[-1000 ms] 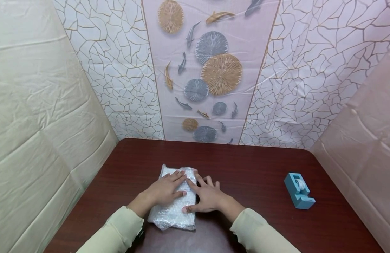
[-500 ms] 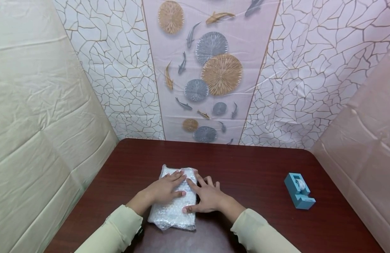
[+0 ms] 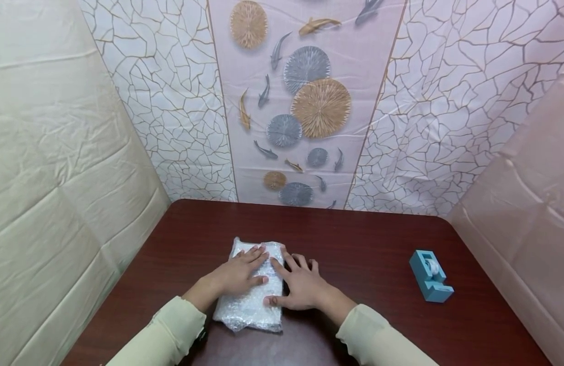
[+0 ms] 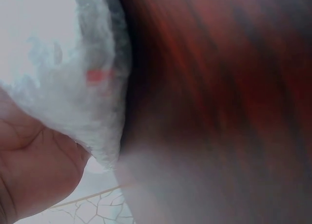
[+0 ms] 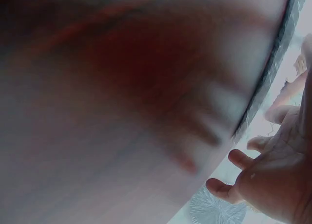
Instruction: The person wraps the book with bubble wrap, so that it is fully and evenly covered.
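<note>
well short of the table (image 3: 355, 244)'s far edge, left of middle, the bubble-wrapped packet (image 3: 250, 310) lies flat, its long axis pointing roughly toward that edge. the left hand (image 3: 238, 274) rests across its top, fingers extended; the right hand (image 3: 304, 288) spreads wide at its right long side; neither grips it.

Room between right hand (image 3: 302, 288) and dispenser (image 3: 428, 280)

Head camera up there looking forward and down across the desk (image 3: 355, 249) to the patterned backdrop (image 3: 305, 107), both wrist cameras low, very close, inverted, sharing the bubble-wrapped packet (image 3: 250, 307) with the head view, from opposite sides.
</note>
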Demonstrator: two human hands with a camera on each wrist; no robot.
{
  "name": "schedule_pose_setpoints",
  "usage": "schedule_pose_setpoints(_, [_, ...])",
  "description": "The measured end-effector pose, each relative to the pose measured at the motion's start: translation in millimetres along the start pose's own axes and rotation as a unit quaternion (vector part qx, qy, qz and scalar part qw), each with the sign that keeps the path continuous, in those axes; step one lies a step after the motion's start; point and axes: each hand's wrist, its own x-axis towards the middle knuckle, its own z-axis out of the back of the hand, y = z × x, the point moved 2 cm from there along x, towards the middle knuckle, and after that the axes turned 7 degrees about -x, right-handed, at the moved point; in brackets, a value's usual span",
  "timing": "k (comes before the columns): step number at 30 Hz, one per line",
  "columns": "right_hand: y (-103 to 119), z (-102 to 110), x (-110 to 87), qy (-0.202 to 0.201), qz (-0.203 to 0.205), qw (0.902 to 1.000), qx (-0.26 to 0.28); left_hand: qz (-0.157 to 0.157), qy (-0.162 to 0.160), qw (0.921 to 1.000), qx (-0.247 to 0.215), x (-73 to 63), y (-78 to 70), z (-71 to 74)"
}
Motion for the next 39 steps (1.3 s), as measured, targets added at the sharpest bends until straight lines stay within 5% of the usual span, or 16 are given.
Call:
schedule_pose_setpoints(27, [-16,6,-60.7,-0.082,0.007,0.9966,-0.009,-0.015,-0.008,0.9993,-0.035,-2.5,-4.0,-0.8])
schedule_pose_setpoints(39, [-26,11,-91.3,-0.125,-0.009,0.9920,-0.014,-0.052,-0.041,0.9959,-0.062,7.6,25.5,-22.8])
